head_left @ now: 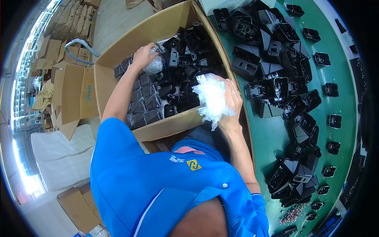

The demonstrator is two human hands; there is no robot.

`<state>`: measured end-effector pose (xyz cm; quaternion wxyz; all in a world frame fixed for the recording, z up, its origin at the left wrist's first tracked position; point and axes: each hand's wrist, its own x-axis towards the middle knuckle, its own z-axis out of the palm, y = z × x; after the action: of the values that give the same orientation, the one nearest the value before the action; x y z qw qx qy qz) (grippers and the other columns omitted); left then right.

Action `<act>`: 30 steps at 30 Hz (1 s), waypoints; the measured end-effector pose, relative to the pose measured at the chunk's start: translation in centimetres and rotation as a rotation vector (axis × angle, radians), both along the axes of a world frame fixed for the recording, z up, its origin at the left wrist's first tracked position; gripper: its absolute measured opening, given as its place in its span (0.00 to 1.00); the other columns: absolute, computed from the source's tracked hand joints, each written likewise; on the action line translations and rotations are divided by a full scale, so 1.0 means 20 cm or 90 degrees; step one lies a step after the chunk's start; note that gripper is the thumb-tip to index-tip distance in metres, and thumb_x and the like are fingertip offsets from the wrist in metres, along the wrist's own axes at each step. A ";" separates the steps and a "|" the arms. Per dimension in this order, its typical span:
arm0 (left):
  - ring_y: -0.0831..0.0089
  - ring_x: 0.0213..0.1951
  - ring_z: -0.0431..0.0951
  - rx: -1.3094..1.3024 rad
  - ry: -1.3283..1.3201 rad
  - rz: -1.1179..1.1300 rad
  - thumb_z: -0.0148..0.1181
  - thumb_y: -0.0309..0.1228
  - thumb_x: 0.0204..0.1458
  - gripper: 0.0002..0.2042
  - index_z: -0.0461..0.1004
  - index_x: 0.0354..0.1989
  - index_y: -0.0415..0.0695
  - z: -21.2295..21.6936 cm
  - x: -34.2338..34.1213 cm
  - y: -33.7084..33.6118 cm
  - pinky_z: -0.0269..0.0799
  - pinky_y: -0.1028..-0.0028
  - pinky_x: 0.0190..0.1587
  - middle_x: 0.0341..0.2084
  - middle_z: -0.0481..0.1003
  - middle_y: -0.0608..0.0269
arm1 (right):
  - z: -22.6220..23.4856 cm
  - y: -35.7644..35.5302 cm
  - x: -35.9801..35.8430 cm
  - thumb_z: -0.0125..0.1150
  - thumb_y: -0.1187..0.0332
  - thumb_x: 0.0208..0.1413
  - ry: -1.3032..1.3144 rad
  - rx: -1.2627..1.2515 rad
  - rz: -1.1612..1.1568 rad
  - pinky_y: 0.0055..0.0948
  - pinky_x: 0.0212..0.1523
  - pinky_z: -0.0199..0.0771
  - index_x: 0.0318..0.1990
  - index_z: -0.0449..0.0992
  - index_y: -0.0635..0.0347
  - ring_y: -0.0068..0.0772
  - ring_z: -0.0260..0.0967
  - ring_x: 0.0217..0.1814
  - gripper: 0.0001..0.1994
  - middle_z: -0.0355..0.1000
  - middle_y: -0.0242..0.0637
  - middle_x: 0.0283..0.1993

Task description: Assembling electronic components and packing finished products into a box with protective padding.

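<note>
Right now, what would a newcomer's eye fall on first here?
Probably the bright crumpled plastic in the right hand, by the near right corner of the cardboard box. Next, the jumbled black parts on the green table at the right. Then the left hand, over the left part of the box near wrapped black pieces.

The crumpled plastic film (213,98) is translucent white, the moulded plastic housings (189,41) black, the rectangular cardboard box (162,33) plain tan. The flat desk (260,146) is solid green. The collared fabric shirt (126,166) is bright blue, with a yellow diamond emblem (194,164).
</note>
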<state>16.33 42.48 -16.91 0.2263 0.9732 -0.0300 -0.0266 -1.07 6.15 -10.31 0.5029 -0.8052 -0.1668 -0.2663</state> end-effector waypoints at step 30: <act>0.71 0.44 0.69 -0.703 0.086 -0.325 0.47 0.41 0.67 0.14 0.73 0.46 0.45 0.64 -0.71 -0.90 0.62 0.69 0.52 0.44 0.71 0.62 | 0.12 0.11 0.03 0.79 0.61 0.42 0.183 0.215 0.113 0.36 0.50 0.75 0.60 0.68 0.65 0.44 0.76 0.48 0.37 0.73 0.47 0.53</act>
<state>2.09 24.40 -4.11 0.6852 0.6704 -0.2573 -0.1218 -0.49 8.28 -8.00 0.6704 -0.7214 -0.1170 -0.1279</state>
